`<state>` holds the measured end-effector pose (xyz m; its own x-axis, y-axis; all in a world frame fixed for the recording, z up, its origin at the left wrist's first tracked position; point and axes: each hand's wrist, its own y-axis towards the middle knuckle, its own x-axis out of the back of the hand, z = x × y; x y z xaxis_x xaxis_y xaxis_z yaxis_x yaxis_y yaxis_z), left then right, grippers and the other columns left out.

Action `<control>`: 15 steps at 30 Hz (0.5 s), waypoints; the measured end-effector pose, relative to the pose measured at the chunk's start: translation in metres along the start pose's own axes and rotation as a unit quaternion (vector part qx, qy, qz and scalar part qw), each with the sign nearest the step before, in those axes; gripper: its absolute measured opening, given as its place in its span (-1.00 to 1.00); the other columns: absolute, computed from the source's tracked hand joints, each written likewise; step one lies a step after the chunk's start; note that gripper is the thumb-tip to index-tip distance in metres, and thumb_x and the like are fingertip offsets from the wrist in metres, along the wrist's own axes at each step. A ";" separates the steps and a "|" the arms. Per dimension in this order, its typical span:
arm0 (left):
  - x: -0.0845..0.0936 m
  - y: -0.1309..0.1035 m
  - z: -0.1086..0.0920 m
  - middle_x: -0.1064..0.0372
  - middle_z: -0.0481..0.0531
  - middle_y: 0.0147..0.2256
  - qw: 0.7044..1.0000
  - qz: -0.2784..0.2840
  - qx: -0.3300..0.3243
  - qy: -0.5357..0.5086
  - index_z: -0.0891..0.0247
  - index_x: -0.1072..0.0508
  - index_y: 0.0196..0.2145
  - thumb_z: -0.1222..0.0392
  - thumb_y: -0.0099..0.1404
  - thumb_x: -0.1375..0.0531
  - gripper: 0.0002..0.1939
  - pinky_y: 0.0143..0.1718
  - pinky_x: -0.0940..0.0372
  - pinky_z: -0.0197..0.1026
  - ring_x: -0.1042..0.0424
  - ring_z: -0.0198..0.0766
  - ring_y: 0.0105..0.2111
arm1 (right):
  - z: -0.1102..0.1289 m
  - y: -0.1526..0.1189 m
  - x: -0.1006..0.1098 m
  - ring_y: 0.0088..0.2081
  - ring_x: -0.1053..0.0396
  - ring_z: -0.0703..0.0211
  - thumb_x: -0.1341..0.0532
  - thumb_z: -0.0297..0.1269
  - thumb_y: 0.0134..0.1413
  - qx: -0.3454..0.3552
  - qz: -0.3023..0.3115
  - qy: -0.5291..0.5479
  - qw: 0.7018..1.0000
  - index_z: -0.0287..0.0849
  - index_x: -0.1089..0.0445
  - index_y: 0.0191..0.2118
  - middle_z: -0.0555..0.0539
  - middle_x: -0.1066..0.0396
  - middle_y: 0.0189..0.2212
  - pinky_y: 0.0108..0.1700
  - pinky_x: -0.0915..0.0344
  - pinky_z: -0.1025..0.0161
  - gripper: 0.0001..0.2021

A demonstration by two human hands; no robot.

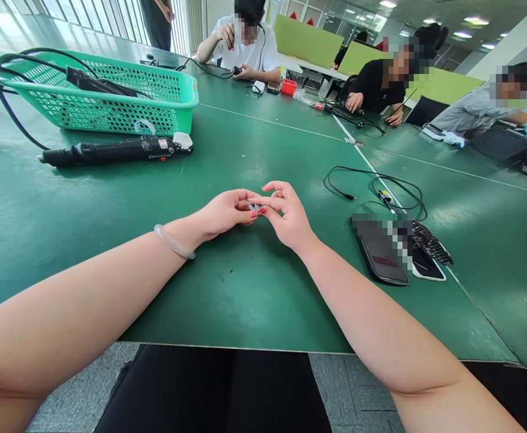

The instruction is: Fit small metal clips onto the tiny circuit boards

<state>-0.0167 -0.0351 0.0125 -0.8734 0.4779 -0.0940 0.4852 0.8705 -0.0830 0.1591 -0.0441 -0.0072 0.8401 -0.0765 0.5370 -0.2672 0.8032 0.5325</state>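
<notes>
Table [236,294] ends at six o'clock, just above my lap [218,391]; electric screwdriver [119,151] at ten and smartphone [383,264] at four leave my wrists room. My left hand's [222,215] and right hand's [289,221] fingers pinch a small part [255,208] between them, mostly hidden.

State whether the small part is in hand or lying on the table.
In hand: the small part shows in the grip of the left hand, with the right hand close against it.
</notes>
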 end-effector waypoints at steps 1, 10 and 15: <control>0.000 0.000 0.000 -0.36 -0.06 -0.46 1.000 0.003 -0.001 0.002 0.39 -0.40 -0.21 0.49 0.12 -0.22 -0.76 -0.38 -0.18 -0.32 -0.30 -0.47 -0.48 | 0.000 0.000 0.000 -0.26 -0.22 0.24 -0.19 -0.33 0.17 0.000 0.004 -0.001 1.000 0.10 -0.56 -0.16 -0.05 -0.25 -0.02 0.03 -0.33 0.02 -0.77; 0.002 0.000 0.001 -0.34 -0.08 -0.47 1.000 0.012 -0.004 0.000 0.38 -0.41 -0.22 0.48 0.12 -0.23 -0.76 -0.39 -0.17 -0.32 -0.27 -0.48 -0.49 | 0.001 0.000 0.002 -0.29 -0.18 0.23 -0.19 -0.25 0.19 0.009 0.008 -0.033 0.999 0.12 -0.55 -0.13 -0.06 -0.23 0.01 0.02 -0.31 0.01 -0.78; 0.001 0.000 0.002 -0.34 -0.07 -0.47 1.000 0.015 0.002 -0.006 0.39 -0.41 -0.20 0.48 0.12 -0.22 -0.75 -0.37 -0.18 -0.32 -0.28 -0.48 -0.49 | 0.004 -0.001 0.003 -0.28 -0.18 0.23 -0.17 -0.22 0.21 0.008 0.013 -0.059 0.998 0.12 -0.54 -0.11 -0.07 -0.21 0.05 0.03 -0.31 0.01 -0.77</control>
<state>-0.0177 -0.0344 0.0108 -0.8577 0.5027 -0.1081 0.5117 0.8551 -0.0833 0.1596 -0.0475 -0.0033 0.7715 -0.1263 0.6236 -0.2962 0.7962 0.5276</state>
